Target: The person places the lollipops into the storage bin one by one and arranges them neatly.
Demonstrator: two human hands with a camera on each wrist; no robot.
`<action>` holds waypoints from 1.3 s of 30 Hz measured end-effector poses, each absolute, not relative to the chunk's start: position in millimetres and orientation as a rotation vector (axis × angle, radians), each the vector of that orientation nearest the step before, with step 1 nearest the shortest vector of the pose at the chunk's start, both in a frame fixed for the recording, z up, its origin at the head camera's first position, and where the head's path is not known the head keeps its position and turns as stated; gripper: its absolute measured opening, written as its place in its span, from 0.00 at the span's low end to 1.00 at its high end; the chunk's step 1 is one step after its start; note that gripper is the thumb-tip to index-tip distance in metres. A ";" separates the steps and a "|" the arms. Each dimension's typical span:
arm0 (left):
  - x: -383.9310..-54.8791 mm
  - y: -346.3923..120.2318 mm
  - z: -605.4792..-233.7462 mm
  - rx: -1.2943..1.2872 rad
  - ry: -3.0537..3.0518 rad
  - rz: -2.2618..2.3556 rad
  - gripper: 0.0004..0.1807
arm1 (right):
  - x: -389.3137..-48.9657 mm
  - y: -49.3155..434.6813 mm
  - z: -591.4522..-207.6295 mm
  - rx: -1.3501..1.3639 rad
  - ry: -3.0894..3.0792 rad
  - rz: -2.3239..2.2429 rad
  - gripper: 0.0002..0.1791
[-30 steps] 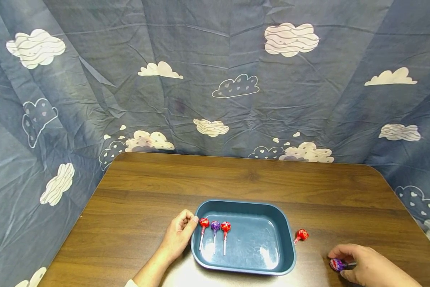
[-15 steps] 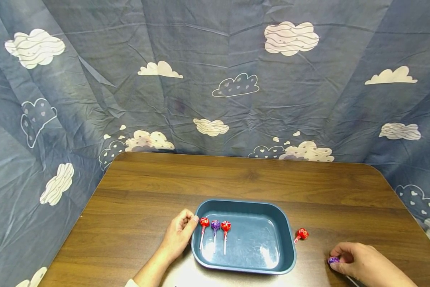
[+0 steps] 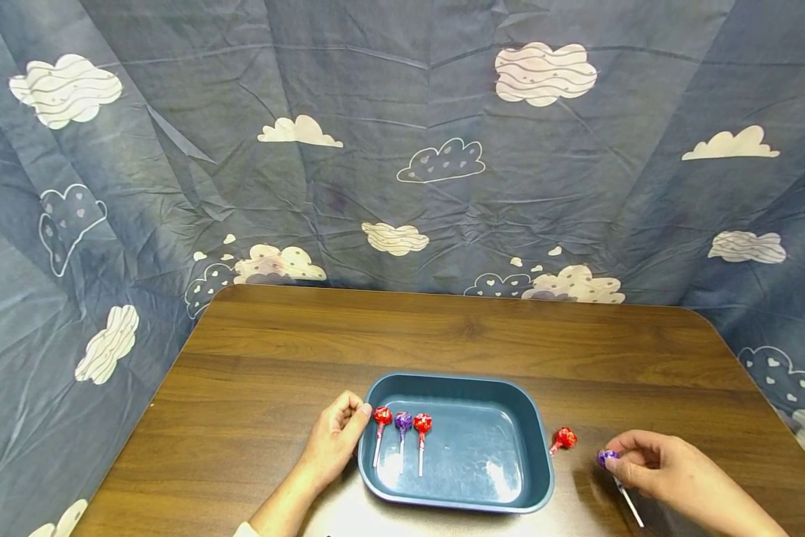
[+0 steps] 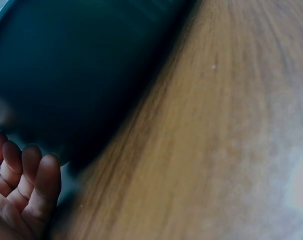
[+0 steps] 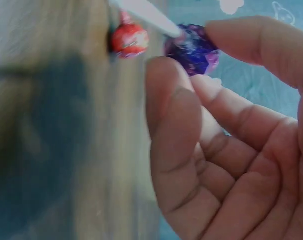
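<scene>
Purple-wrapped lollipop (image 3: pixel 606 458) is pinched by its candy head between the thumb and fingers of my right hand (image 3: pixel 671 470), right of the tray. Its white stick slants down toward the front. In the right wrist view the lollipop's wrapped head (image 5: pixel 194 50) shows between the fingertips. My left hand (image 3: pixel 335 436) holds the left rim of the blue tray (image 3: pixel 456 507), thumb at the rim and fingers curled against the outer wall. In the tray, side by side, lie a red lollipop (image 3: pixel 383 416), a purple lollipop (image 3: pixel 403 423) and another red lollipop (image 3: pixel 423 424).
One more red lollipop (image 3: pixel 565 438) lies on the wooden table (image 3: pixel 308 335) close to the tray's right side, its stick mostly hidden by the tray. A dark blue curtain (image 3: pixel 348 89) with cloud prints hangs behind the table.
My right hand has gripped the purple lollipop by its head, turned its stick toward the front, and moved it up and left toward the tray. My left hand and the tray stay put.
</scene>
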State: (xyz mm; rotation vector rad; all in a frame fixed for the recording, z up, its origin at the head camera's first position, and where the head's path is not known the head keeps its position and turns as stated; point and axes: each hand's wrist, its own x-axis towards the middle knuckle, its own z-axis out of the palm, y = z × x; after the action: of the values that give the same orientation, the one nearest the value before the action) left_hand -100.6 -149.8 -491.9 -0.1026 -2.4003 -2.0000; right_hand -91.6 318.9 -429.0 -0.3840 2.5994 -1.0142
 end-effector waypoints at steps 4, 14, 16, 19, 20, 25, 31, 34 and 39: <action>-100.5 -149.9 -492.1 -0.106 -2.399 -1.989 0.10 | -94.8 306.2 -416.5 -0.324 2.611 -1.099 0.11; -100.6 -149.4 -493.4 -0.111 -2.414 -1.952 0.09 | -104.9 255.8 -376.6 -0.266 2.673 -1.201 0.12; -100.8 -149.6 -493.6 -0.112 -2.414 -1.952 0.09 | -108.6 243.5 -370.2 -0.296 2.680 -1.215 0.12; -100.7 -150.0 -493.1 -0.115 -2.407 -1.950 0.09 | -114.3 223.9 -361.8 -0.323 2.700 -1.215 0.12; -100.6 -150.1 -493.0 -0.113 -2.408 -1.949 0.09 | -116.2 217.2 -359.5 -0.328 2.705 -1.218 0.12; -100.6 -150.4 -492.3 -0.109 -2.410 -1.948 0.09 | -121.8 185.0 -353.8 -0.304 2.677 -1.238 0.12; -100.5 -149.7 -492.7 -0.111 -2.401 -1.955 0.09 | -132.4 155.9 -358.6 -0.390 2.654 -1.224 0.10; -100.4 -149.5 -492.7 -0.106 -2.400 -1.955 0.09 | -140.0 146.8 -359.8 -0.433 2.664 -1.224 0.09; -100.9 -148.7 -492.0 -0.099 -2.409 -1.968 0.09 | -148.7 136.7 -367.7 -0.441 2.661 -1.211 0.07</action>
State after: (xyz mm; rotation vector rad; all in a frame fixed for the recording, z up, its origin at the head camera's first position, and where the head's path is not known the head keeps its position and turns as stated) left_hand -100.9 -148.7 -492.0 -0.0988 -2.4087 -1.9676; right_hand -148.7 136.7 -367.7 -0.4407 2.6609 -1.2114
